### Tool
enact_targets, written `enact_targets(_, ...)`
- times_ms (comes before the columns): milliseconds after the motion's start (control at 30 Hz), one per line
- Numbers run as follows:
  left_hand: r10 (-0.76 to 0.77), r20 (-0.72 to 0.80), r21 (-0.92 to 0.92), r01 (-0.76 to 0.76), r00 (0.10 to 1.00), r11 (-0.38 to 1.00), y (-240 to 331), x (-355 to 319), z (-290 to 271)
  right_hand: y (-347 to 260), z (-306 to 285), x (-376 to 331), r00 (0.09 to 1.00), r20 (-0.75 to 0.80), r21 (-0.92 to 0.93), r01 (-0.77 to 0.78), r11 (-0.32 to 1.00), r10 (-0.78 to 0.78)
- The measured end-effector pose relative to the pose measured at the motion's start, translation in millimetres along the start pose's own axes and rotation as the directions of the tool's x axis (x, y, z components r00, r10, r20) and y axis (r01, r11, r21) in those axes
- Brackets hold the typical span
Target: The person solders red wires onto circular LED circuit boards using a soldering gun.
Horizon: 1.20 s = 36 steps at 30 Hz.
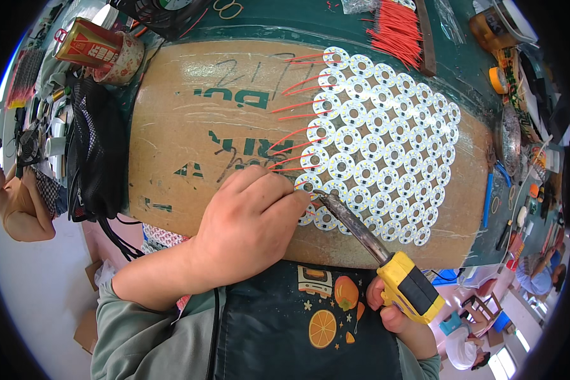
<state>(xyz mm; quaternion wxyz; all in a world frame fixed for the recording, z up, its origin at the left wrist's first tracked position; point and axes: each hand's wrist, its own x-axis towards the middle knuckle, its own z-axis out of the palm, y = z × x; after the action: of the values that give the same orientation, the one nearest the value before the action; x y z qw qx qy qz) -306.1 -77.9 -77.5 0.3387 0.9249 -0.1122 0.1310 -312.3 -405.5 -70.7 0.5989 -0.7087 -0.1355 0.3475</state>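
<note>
My left hand (250, 221) is closed in a pinch at the lower left corner of a sheet of round white LED boards (377, 120). A bit of red wire (303, 184) shows at its fingertips; the rest is hidden by the fingers. In my right hand (391, 310) is a soldering iron (411, 288) with a yellow and black handle. Its dark tip reaches the ring-shaped board just beside my left fingertips. Along the left column of boards, several red wires (291, 136) stick out to the left.
Beneath the boards lies a brown printed panel (190, 120) on the green table. A bundle of red wires (396, 31) rests beyond it next to a dark bar (427, 38). A black mesh bag (98, 145) and a red can (90, 44) stand left. Other people are farther off.
</note>
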Motion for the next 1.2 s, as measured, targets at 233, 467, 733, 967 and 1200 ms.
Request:
enact_targets(233,-0.055,0.035,-0.008,0.056,0.998,0.998,2.7,2.0,-2.3,1.2,0.2,-0.6,1.000,-0.004,-0.033,0.022,0.999,-0.022)
enact_targets(467,-0.080,0.046,-0.010,0.081,0.996,0.997,4.1,2.3,-2.3,-6.4,2.4,0.4,0.998,-0.022,0.226,-0.053,0.973,0.059)
enact_targets(733,-0.030,-0.060,-0.069,0.026,0.998,0.997,4.1,-4.8,-2.9,-4.1,-0.5,-5.4,0.999,-0.024,0.218,-0.035,0.975,0.041)
enact_targets(967,0.013,-0.059,-0.001,-0.013,0.998,1.000,4.5,-20.6,-7.3,-2.0,-6.6,-10.6,0.999,0.039,0.061,-0.024,0.998,0.022)
enact_targets(1200,-0.003,-0.076,0.016,0.004,0.997,1.000,3.9,-24.3,-1.7,7.4,-7.9,-6.3,0.976,0.218,-0.034,-0.003,0.999,0.011)
